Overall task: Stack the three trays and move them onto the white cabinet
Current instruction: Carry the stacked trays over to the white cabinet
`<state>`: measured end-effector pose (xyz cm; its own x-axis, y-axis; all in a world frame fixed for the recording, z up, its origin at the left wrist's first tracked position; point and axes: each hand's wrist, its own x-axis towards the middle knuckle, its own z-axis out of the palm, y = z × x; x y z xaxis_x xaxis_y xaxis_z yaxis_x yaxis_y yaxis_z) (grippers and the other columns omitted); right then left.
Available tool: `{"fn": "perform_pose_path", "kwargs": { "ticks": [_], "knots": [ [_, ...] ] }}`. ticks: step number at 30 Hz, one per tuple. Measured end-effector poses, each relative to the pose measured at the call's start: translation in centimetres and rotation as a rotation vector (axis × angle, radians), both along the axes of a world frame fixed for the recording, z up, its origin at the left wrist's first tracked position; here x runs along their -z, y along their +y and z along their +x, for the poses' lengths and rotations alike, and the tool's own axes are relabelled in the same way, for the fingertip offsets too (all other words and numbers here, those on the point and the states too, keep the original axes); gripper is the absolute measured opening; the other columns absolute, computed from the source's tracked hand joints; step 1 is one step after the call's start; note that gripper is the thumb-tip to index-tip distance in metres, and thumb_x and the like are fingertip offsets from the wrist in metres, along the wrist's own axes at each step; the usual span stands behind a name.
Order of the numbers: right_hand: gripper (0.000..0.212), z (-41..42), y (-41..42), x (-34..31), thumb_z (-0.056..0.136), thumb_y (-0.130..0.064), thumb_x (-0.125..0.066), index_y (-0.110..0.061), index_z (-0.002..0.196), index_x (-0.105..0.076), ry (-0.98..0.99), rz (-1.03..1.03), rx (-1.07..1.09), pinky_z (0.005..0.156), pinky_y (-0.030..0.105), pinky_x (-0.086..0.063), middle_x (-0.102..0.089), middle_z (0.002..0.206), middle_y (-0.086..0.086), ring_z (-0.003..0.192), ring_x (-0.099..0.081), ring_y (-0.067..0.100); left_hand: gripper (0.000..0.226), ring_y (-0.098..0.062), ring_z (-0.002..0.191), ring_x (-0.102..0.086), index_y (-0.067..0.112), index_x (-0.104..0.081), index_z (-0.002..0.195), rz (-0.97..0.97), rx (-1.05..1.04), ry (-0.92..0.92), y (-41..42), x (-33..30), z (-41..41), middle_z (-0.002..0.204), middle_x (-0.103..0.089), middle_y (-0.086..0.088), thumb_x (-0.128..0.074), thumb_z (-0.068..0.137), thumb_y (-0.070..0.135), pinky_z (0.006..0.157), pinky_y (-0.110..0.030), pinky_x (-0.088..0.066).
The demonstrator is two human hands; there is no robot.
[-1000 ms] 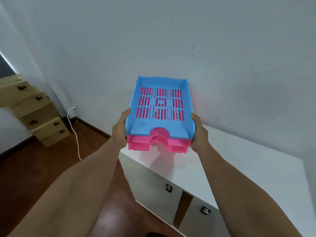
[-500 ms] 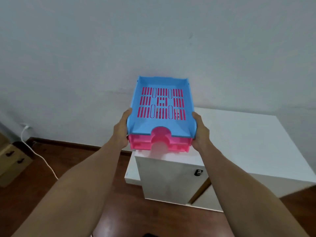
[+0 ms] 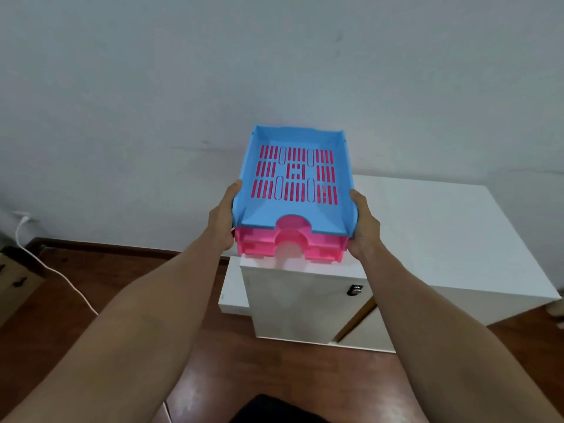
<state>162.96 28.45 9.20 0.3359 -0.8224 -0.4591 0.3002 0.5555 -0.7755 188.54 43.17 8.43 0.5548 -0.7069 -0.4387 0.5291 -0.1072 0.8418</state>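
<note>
A stack of trays hangs in the air at the centre of the head view: a blue slotted tray (image 3: pixel 259 215) on top, two pink trays (image 3: pixel 323 250) nested under it. My left hand (image 3: pixel 222 225) grips the stack's left side and my right hand (image 3: pixel 364 228) grips its right side. The stack hovers just above the near left corner of the white cabinet (image 3: pixel 442 233), which stands against the wall. Whether the bottom tray touches the cabinet top I cannot tell.
A pale wall rises behind the cabinet. The cabinet front has a small metal latch (image 3: pixel 354 290). A white cable (image 3: pixel 61 276) runs from a wall socket across the brown wooden floor on the left. A cardboard-coloured drawer unit (image 3: pixel 15 282) shows at the far left edge.
The view has swung right and closer, so the cabinet now lies straight ahead below the stack. Both hands have kept the same grip on the trays.
</note>
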Motion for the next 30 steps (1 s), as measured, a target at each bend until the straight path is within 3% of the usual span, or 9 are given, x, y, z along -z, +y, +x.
{"fn": "perform_pose_path", "kwargs": {
  "ticks": [3,8,17,20,26,30],
  "knots": [
    [0.063,0.0,-0.3,0.5,0.076,-0.044,-0.088,-0.01,0.126,-0.071,0.019,0.013,0.009,0.101,0.06,-0.056,-0.079,0.12,0.013,0.111,-0.075,0.037,0.078,-0.034,0.113,-0.072,0.019,-0.074,0.121,0.001,-0.003,0.016,-0.7,0.7,0.2,0.119,-0.077,-0.009,-0.085,0.06,0.065,0.102,-0.054,-0.055],
    [0.057,0.6,-1.2,0.9,0.076,-0.045,-0.088,-0.012,0.12,-0.073,0.043,0.01,0.013,0.096,0.057,-0.06,-0.081,0.115,0.011,0.096,-0.079,0.033,0.07,-0.035,0.116,-0.071,0.019,-0.071,0.126,-0.006,0.026,0.028,-1.8,1.2,0.5,0.125,-0.074,-0.01,-0.077,0.073,0.065,0.102,-0.054,-0.054],
    [0.064,1.7,-3.1,1.0,0.079,-0.046,-0.085,-0.012,0.131,-0.07,0.042,0.017,0.023,0.104,0.059,-0.055,-0.077,0.125,0.012,0.114,-0.074,0.037,0.069,-0.035,0.117,-0.07,0.02,-0.07,0.126,0.005,0.011,0.051,-3.9,1.3,1.5,0.125,-0.074,-0.01,-0.079,0.073,0.064,0.103,-0.053,-0.054],
    [0.065,2.1,-3.7,0.8,0.077,-0.047,-0.086,-0.012,0.129,-0.071,0.056,0.013,0.023,0.102,0.059,-0.056,-0.079,0.122,0.011,0.111,-0.076,0.037,0.074,-0.036,0.119,-0.069,0.019,-0.07,0.127,0.006,0.009,0.06,-4.5,1.2,1.8,0.126,-0.074,-0.011,-0.08,0.07,0.065,0.105,-0.056,-0.052],
    [0.063,2.4,-4.6,0.7,0.076,-0.05,-0.087,-0.015,0.126,-0.071,0.074,0.007,0.008,0.101,0.058,-0.057,-0.08,0.118,0.008,0.106,-0.078,0.033,0.066,-0.032,0.102,-0.076,0.018,-0.072,0.123,-0.039,0.001,0.089,-5.2,1.0,2.2,0.119,-0.077,-0.01,-0.082,0.072,0.06,0.079,-0.044,-0.063],
    [0.061,2.1,-5.1,0.8,0.075,-0.049,-0.088,-0.016,0.124,-0.073,0.08,0.002,-0.005,0.097,0.055,-0.061,-0.081,0.116,0.008,0.106,-0.078,0.032,0.069,-0.035,0.113,-0.072,0.017,-0.071,0.125,-0.032,0.017,0.07,-5.3,1.1,2.3,0.124,-0.075,-0.012,-0.081,0.072,0.06,0.096,-0.052,-0.058]
  ]
}}
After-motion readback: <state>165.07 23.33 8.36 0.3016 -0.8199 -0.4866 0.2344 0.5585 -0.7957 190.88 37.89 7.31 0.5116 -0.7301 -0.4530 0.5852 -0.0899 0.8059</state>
